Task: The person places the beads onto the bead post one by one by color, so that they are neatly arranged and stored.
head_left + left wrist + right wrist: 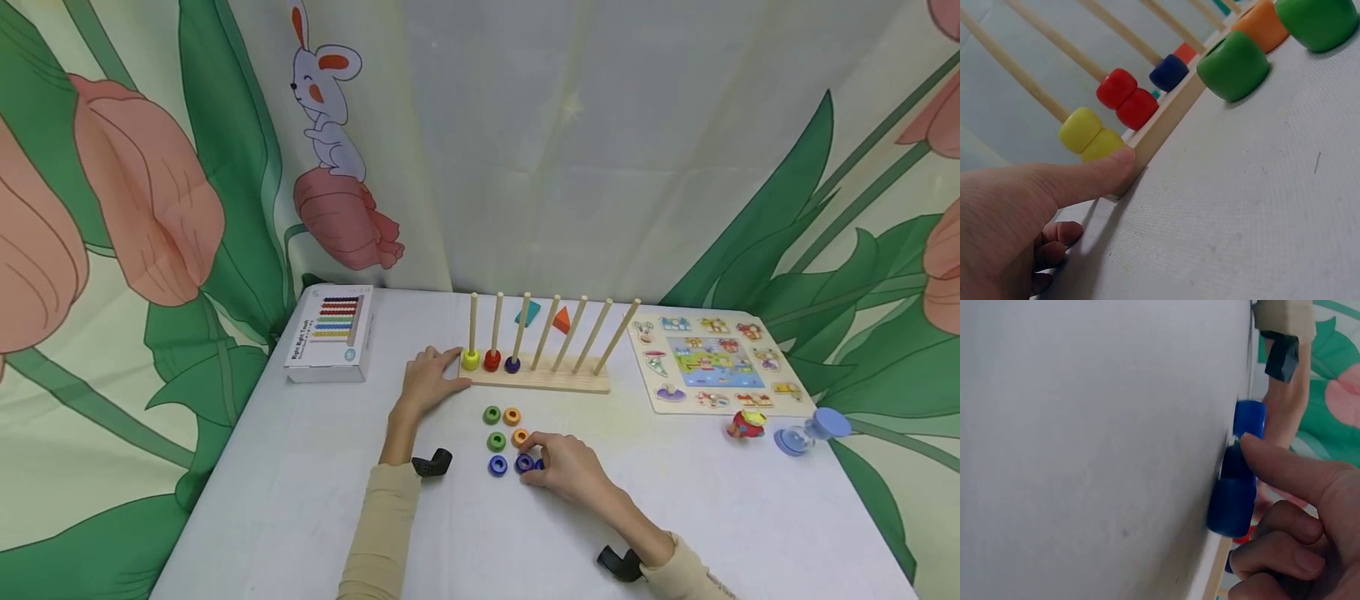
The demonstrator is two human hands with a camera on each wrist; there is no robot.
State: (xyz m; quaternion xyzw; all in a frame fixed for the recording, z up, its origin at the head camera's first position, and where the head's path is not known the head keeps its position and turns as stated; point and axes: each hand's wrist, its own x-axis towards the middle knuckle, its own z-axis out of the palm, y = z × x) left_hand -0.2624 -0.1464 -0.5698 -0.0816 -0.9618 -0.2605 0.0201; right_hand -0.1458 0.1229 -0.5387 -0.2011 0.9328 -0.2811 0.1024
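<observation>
A wooden peg stand (547, 381) with several upright pegs stands mid-table. Yellow beads (470, 360), red beads (492, 361) and a dark blue bead (512, 365) sit on its three leftmost pegs. My left hand (429, 382) grips the stand's left end, its thumb (1100, 175) against the base by the yellow beads. In front of the stand, my right hand (568, 468) pinches a blue bead (524, 463) at the table top. Another blue bead (1232, 506) lies beside it, partly hidden by the fingers in the head view.
Green beads (496, 442), orange beads (512, 416) and a blue bead (497, 466) lie loose between the hands. A white box (330, 333) stands back left. On the right are a picture puzzle board (720, 400), a small red toy (746, 425) and a blue hourglass-shaped thing (813, 431).
</observation>
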